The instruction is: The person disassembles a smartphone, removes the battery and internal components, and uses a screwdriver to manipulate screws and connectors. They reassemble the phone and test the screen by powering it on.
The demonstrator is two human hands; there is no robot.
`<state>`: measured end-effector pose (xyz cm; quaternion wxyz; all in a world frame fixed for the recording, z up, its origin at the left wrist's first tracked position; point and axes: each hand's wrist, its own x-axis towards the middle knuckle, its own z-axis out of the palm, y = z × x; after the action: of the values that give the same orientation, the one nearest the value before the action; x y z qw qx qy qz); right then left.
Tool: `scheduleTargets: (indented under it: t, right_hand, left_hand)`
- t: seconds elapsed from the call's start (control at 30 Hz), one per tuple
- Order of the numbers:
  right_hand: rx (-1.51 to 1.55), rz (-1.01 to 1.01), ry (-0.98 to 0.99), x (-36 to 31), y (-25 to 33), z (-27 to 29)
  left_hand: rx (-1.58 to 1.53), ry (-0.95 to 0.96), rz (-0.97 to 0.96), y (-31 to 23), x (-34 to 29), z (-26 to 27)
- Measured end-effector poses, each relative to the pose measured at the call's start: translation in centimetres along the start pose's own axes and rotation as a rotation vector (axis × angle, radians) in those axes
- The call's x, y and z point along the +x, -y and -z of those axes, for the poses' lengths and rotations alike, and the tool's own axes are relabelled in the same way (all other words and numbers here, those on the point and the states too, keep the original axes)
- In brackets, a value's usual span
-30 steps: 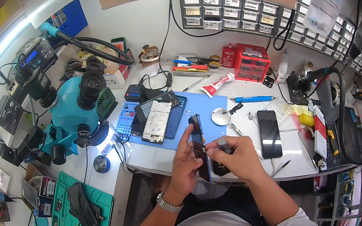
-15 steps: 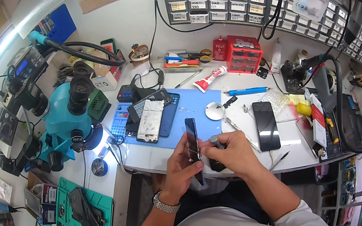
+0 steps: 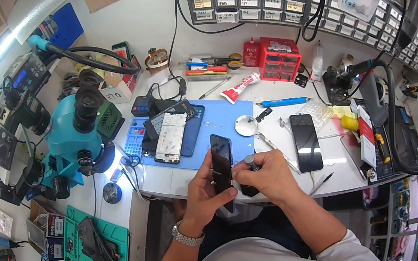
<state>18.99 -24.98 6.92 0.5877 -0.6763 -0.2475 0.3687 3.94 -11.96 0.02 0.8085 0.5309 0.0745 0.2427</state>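
My left hand, a metal watch on its wrist, is closed around a dark smartphone by its edges. The phone stands on its side just off the bench's front edge, its dark glossy face turned toward the left. Against the phone's right edge are the fingertips of my right hand, closed on a small tool with a grey rounded end. The tool's lower part is hidden by my fingers. Beyond the hands, an opened phone with a bare silver frame lies on the blue work mat.
At right lies another black phone, beside tweezers and a pen. A round white dish, a blue pen-like tool and a glue tube lie farther back. The blue microscope stands left, above a green mat.
The phone in my left hand has turned, so more of its dark face shows. My right hand stays at its edge with the tool. The whole view has shifted slightly.
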Motion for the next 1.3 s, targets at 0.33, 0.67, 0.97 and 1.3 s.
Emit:
scheduleTargets:
  t: [0.33, 0.67, 0.97, 1.3]
  right_hand:
    - [0.061, 0.002, 0.0, -0.6, -0.1, 0.0]
    - [0.09, -0.048, -0.038, -0.6, -0.9, 0.1]
    - [0.154, -0.021, -0.027, -0.7, -2.0, 0.4]
    - [0.145, -0.072, -0.033, -0.4, -1.5, 0.1]
  left_hand:
    - [0.061, 0.012, -0.001, -0.3, -0.3, 0.0]
    - [0.132, 0.009, -0.011, -0.5, -0.6, -0.5]
    - [0.126, 0.011, 0.008, -0.1, -0.7, -0.7]
    - [0.081, -0.004, 0.057, 0.3, -0.5, -0.3]
